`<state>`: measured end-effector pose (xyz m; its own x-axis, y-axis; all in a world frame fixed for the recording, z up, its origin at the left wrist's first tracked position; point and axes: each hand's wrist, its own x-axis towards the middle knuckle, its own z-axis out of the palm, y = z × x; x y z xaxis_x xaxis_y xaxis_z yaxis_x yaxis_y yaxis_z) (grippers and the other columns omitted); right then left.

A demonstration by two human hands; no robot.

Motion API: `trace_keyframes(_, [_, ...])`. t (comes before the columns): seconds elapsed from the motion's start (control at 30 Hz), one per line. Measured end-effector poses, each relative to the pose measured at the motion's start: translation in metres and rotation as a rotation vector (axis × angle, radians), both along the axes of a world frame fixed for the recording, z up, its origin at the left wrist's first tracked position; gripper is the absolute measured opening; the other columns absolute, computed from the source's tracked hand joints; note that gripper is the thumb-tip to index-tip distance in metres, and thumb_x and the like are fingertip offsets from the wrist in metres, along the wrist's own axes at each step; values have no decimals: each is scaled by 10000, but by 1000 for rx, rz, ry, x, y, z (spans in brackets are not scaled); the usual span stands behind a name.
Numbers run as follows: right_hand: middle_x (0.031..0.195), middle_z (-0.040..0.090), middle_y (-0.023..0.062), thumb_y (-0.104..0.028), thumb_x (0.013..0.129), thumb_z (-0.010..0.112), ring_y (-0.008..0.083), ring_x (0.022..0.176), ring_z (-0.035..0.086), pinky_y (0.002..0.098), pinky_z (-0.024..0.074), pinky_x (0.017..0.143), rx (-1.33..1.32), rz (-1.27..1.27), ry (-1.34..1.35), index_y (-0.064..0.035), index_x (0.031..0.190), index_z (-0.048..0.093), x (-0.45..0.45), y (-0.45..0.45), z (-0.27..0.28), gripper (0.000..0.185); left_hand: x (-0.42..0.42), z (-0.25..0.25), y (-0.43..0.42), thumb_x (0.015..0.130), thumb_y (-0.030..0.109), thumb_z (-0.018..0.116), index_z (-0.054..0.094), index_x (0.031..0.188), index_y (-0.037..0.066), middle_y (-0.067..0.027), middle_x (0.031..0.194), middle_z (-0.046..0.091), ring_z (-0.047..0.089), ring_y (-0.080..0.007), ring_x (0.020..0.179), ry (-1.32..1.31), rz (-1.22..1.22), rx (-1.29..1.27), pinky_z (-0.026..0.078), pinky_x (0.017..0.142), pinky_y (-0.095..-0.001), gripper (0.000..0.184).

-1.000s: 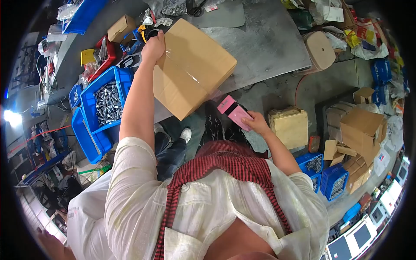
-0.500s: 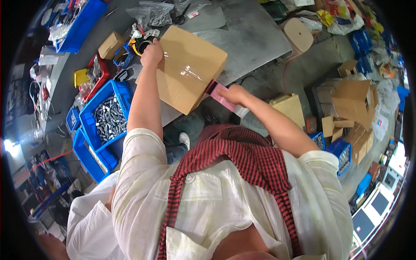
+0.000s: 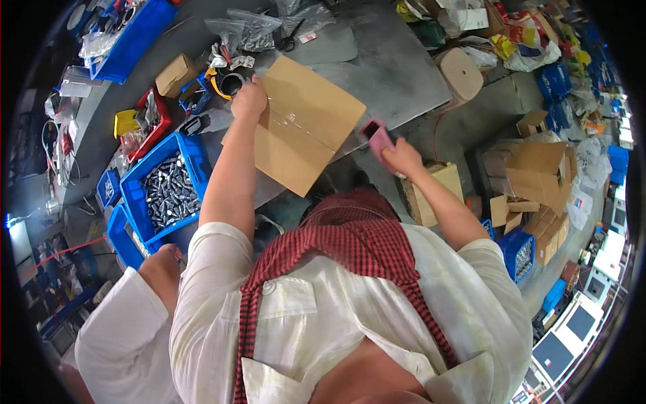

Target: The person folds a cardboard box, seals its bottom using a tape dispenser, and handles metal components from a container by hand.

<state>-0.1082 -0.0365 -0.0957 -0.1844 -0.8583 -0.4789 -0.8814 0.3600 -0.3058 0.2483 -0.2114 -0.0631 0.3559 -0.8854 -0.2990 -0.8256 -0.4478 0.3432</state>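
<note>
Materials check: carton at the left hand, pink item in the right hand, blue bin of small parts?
Carton: corrugated cardboard by the look, matte brown; shiny streaks at the seam suggest clear tape.
Pink item: possibly plastic; even colour, but blur leaves it open.
Blue bin: likely moulded plastic, semi-gloss; uniform colour, thick rim.
Small parts: probably metal; silvery glints.

The setting is a workshop. A grey worktable [image 3: 404, 71] bears scissors [image 3: 288, 44] and bagged small parts [image 3: 257, 39]; a blue bin [image 3: 194, 153] holds metal pieces [image 3: 169, 193], and opened cartons [image 3: 536, 165] stand nearby.
</note>
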Motion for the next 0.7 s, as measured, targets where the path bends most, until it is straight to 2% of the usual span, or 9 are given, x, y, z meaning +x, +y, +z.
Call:
trace_keyframes(0.13, [888,639,247,-355,786,572,403,861,615,504,413,834,-208,190,226,38,968,473,-29,-83,-54,444,2,-8,-3,933,504,230,628,1045,-30,-280,1077,599,557,-433,1053,-37,12,21,425,922,-478,675])
trace_keyframes(0.17, [920,648,200,-326,788,612,340,911,623,457,392,853,-251,205,293,-4,960,496,-30,-100,-68,384,1,-7,-3,932,510,232,631,1040,-22,-282,1064,602,559,-438,1043,-40,10,18,426,917,-485,673])
trace_keyframes(0.33, [984,634,167,-325,776,645,320,990,588,453,392,857,-161,249,261,-15,1011,502,-28,-140,-114,414,-2,-1,-2,938,504,233,635,1028,-4,-286,1035,605,558,-447,1026,-60,26,38,426,905,-498,654])
trace_keyframes(0.4, [932,626,164,-267,773,665,364,914,589,460,399,877,-620,243,251,-13,1037,520,-30,-131,-97,394,0,-10,-4,945,495,230,654,972,-12,-267,1039,615,578,-420,1014,-70,23,18,439,899,-478,661])
trace_keyframes(0.47, [845,599,197,-172,822,589,363,809,586,436,460,748,-734,280,-124,-17,942,539,-33,-109,-89,203,0,-13,-6,945,489,237,653,957,-23,-272,1022,618,581,-423,1003,-51,35,-20,441,897,-478,660])
trace_keyframes(0.53, [771,644,175,-107,883,448,303,665,621,408,495,588,208,-109,-852,21,969,524,-11,-67,-79,171,2,-15,-6,944,480,243,654,944,-30,-273,1007,621,585,-430,989,-67,19,-3,446,887,-481,654])
trace_keyframes(0.57, [861,649,192,-64,879,440,267,742,637,381,524,643,696,-397,-1100,31,1017,525,13,-54,-38,188,4,-16,-7,942,450,258,649,956,-28,-301,1028,599,564,-434,1024,-22,38,0,426,915,-479,618])
trace_keyframes(0.63, [976,630,222,-81,892,459,284,785,635,365,538,691,948,-433,-1172,42,1129,515,63,-33,-31,272,25,-55,-23,941,436,275,636,992,-25,-283,1069,596,565,-406,1047,22,22,32,420,924,-461,589])
trace_keyframes(0.7, [841,653,124,-174,905,500,217,723,625,348,530,660,919,-351,-1226,-17,1088,555,106,-28,-64,248,37,-63,-34,940,423,291,624,1028,-22,-266,1111,593,565,-378,1070,75,17,54,413,934,-442,562])
